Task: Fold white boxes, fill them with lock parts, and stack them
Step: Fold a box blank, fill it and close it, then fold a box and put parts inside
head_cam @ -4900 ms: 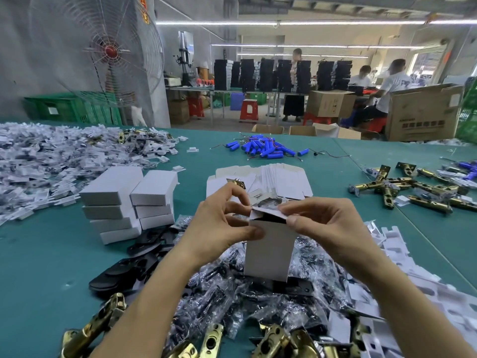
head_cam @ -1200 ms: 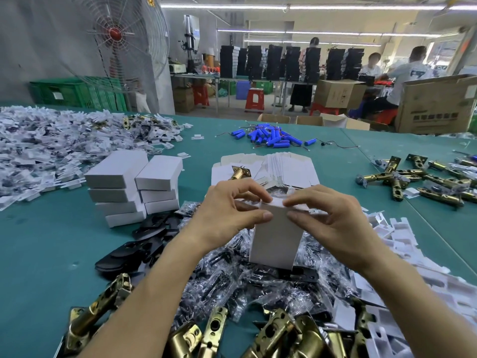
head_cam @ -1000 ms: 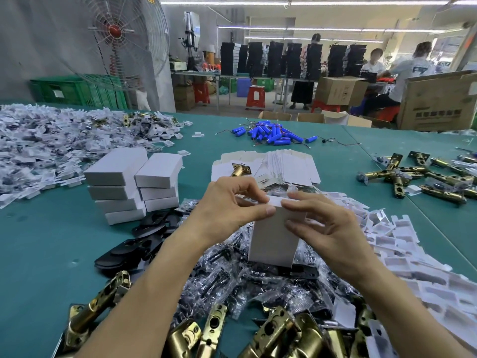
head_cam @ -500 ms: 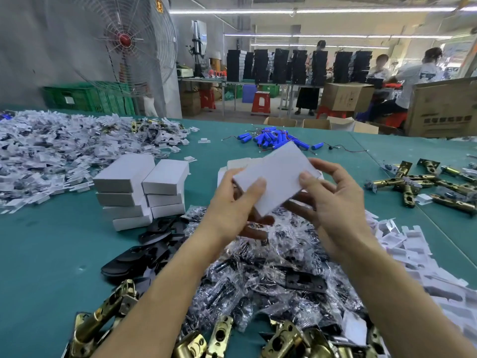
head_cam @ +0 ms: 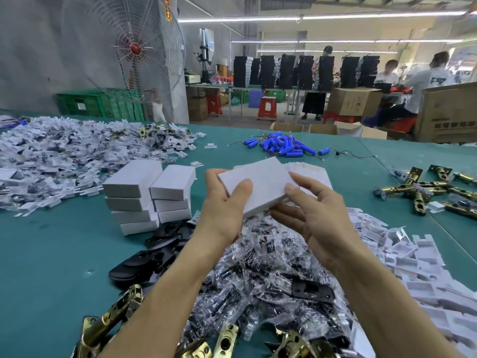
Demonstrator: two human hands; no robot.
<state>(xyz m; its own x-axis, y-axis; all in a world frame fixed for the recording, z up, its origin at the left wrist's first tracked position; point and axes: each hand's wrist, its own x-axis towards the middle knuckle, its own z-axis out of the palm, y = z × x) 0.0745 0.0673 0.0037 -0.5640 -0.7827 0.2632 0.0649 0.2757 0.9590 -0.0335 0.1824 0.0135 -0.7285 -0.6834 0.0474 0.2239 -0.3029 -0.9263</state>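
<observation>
A closed white box (head_cam: 260,184) lies flat in the air above a heap of clear-bagged black lock parts (head_cam: 258,280). My left hand (head_cam: 224,210) grips its left end, thumb on top. My right hand (head_cam: 317,215) holds the right end with the thumb on the top face and the fingers underneath. Two stacks of closed white boxes (head_cam: 147,195) stand side by side just left of my hands. Unfolded box blanks (head_cam: 312,171) lie behind the held box, partly hidden by it.
On the green table (head_cam: 38,254) lie brass latches near the front edge (head_cam: 108,324) and at the right (head_cam: 423,192), black plates (head_cam: 144,262), white inserts (head_cam: 413,267), a big white scrap pile (head_cam: 59,161) and blue cells (head_cam: 284,147). People work at far tables.
Earlier the box stood upright while both hands tucked in its top flap. It has since been closed, lifted and turned flat, and now sits slightly further left and level between my hands.
</observation>
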